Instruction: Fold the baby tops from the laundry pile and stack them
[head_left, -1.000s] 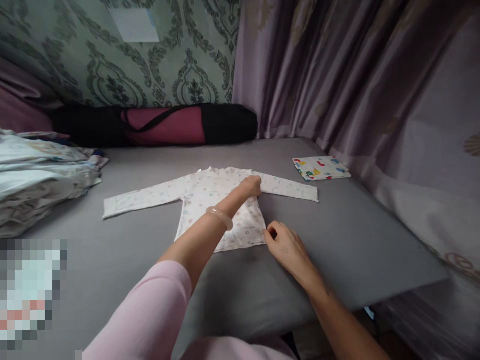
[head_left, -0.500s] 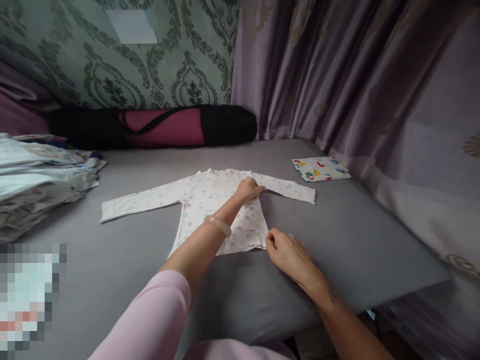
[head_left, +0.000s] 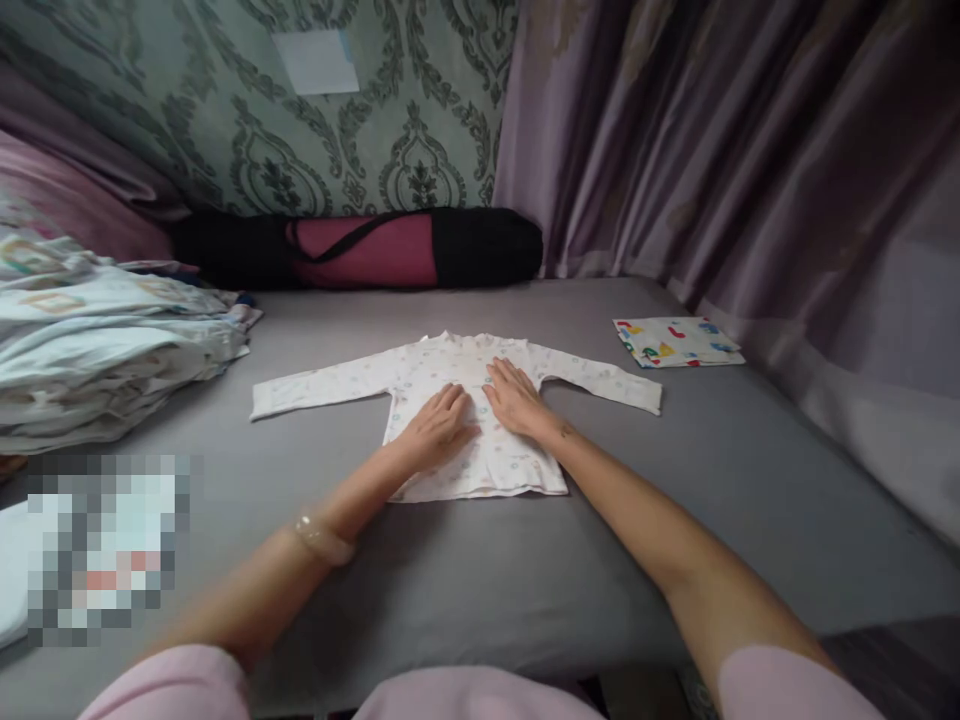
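At far left, a heap of pale clothes (head_left: 112, 350) on a grey sheet (head_left: 750, 480); nearer the viewer, a pixelated patch with contents hidden. Behind, along the foot of the patterned wall (head_left: 420, 110), a long black-and-maroon bag (head_left: 364, 250). From lower left, the left forearm (head_left: 255, 590) on a forward, inward diagonal, slightly blurred, with a pale bangle (head_left: 322, 542) below the wrist. Beyond it, the left hand (head_left: 436, 428), palm down over the middle of the shirt (head_left: 480, 480), fingers extended and lightly spread, thumb out toward the right. At centre, the shirt itself, white with a small print, flat on the sheet: collar toward the bag, hem toward the viewer, sleeves out to either side. Just beside the left hand and a little farther forward, the right hand (head_left: 517, 402), palm down on the upper chest of the shirt, fingers extended, slightly fanned, angled inward. From lower right, the right forearm (head_left: 637, 520) on the opposing diagonal. At right, well apart from both hands, a folded, bright-patterned cloth (head_left: 679, 342), near the purple curtain (head_left: 750, 130).
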